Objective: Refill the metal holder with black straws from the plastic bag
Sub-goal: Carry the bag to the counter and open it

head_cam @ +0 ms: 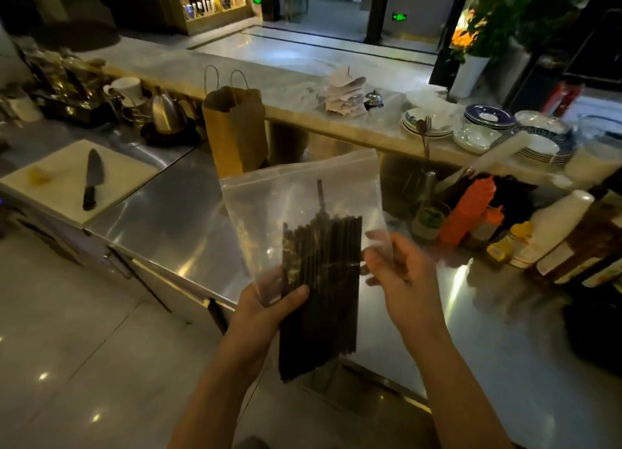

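Stainless-steel bench (175, 219) spanned mid-frame. At lower centre, the left hand (269, 302) gripped a clear plastic bag (303, 196), clamped round the black straws (323, 263) bundled upright inside, while the right hand (400, 273) pinched the bag's right edge. Farther off at left, a knife (92, 179) lay on a white cutting board (124, 179); a brown paper bag (235, 128) stood beyond at upper centre.

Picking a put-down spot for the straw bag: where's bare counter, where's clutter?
Biggest bare steel counter stretch: between the cutting board with the knife and the paper bag. Second patch near the front edge, right of the right hand, in front of the bottles. Crowded: those bottles, and the back ledge's plates.
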